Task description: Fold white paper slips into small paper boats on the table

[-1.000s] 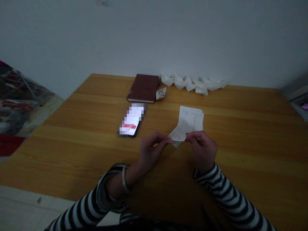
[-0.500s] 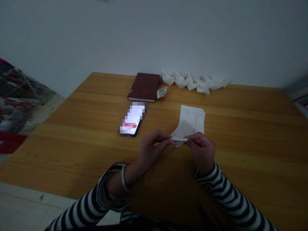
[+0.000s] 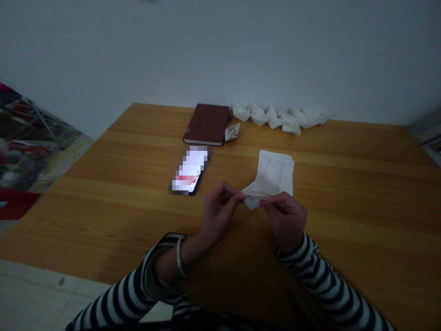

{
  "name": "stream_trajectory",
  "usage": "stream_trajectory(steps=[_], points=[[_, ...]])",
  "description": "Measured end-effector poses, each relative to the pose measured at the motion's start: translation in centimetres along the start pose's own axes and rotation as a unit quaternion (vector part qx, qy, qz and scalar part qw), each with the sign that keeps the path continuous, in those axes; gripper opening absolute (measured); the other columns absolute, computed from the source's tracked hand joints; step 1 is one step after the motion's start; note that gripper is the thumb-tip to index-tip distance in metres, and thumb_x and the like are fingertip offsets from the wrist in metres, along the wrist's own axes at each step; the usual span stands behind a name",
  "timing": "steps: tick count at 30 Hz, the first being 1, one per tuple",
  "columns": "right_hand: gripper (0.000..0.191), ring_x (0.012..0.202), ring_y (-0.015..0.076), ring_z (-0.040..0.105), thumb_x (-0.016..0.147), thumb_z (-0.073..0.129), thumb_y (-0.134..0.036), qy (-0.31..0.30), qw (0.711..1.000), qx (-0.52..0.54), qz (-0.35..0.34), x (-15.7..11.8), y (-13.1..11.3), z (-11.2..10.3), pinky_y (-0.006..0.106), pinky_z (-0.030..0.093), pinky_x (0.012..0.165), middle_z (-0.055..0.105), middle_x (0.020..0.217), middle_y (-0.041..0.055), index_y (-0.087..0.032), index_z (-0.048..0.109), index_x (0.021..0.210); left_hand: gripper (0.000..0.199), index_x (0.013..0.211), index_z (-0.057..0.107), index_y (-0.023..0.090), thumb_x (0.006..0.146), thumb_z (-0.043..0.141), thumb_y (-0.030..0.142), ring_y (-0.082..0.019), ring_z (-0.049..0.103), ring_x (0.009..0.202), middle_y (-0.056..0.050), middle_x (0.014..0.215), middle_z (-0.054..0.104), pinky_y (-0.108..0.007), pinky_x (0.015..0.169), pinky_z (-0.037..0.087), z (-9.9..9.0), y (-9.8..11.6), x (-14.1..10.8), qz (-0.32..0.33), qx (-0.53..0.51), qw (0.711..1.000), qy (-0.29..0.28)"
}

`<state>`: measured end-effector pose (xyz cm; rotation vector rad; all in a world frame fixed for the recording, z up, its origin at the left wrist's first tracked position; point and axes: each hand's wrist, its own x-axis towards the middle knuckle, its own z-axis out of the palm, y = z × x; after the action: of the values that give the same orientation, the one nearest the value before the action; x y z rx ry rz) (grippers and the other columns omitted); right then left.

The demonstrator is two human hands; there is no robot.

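My left hand (image 3: 217, 214) and right hand (image 3: 290, 220) pinch the folded paper (image 3: 252, 201) at its sides; uneven pulling could tear it or skew its crease.

The left hand (image 3: 220, 214) pinches with thumb and index finger, its grip (image 3: 243, 196) pointing inward to the right. Behind that grip the wrist (image 3: 195, 248) is bare, a pale bracelet (image 3: 179, 258) round it, and the striped left sleeve (image 3: 129, 294) bunches farther back. Facing it, just apart, the right hand (image 3: 289, 218) pinches too, its grip (image 3: 263, 202) turned leftward; the right sleeve (image 3: 332, 282) reaches the wrist behind it.
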<state>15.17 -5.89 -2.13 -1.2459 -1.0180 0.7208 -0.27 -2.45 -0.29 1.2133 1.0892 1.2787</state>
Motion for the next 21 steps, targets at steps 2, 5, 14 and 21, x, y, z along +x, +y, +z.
stream_trajectory(steps=[2, 5, 14, 21], points=[[0.014, 0.052, 0.0144, 0.067, 0.071, 0.079, -0.025, -0.005, 1.000, 0.002, 0.007, 0.06, 0.10, -0.05, 0.024, 0.056, 0.048, 0.072, 0.061, 0.0001, -0.021, 0.067, 0.066, 0.024, 0.086, 0.064, 0.017, 0.073, 0.080, 0.028, -0.014, 0.071, 0.067, -0.001, 0.071, 0.074, -0.022, 0.063, 0.059, -0.02, 0.10, 0.29, -0.030, -0.020, 0.999, -0.016], [0.013, 0.056, 0.0148, 0.068, 0.073, 0.079, -0.025, -0.033, 0.999, -0.001, 0.021, 0.22, 0.24, -0.18, 0.025, 0.058, 0.053, 0.073, 0.064, 0.0008, -0.021, 0.067, 0.068, 0.046, 0.116, 0.065, 0.017, 0.073, 0.080, 0.026, -0.017, 0.074, 0.074, -0.004, 0.083, 0.079, -0.026, 0.070, 0.060, -0.11, 0.14, 0.81, -0.095, -0.039, 0.991, -0.087], [0.015, 0.055, 0.0126, 0.064, 0.074, 0.077, -0.027, -0.064, 0.995, 0.026, 0.066, 0.51, -0.09, 0.26, 0.023, 0.055, 0.053, 0.068, 0.061, -0.0011, -0.019, 0.064, 0.069, 0.024, 0.101, 0.078, 0.020, 0.080, 0.074, 0.032, -0.021, 0.074, 0.084, -0.007, 0.099, 0.078, -0.031, 0.074, 0.060, 0.19, -0.27, 0.62, -0.136, -0.063, 0.981, -0.124], [0.025, 0.056, 0.0125, 0.066, 0.074, 0.077, -0.026, -0.062, 0.988, 0.080, 0.116, 0.53, -0.53, 0.55, 0.023, 0.056, 0.056, 0.072, 0.066, -0.0025, -0.022, 0.062, 0.093, 0.022, 0.095, 0.079, 0.018, 0.080, 0.074, 0.033, -0.015, 0.071, 0.075, -0.007, 0.090, 0.079, -0.025, 0.072, 0.057, 0.59, -0.25, 0.18, -0.176, -0.112, 0.972, -0.107]])
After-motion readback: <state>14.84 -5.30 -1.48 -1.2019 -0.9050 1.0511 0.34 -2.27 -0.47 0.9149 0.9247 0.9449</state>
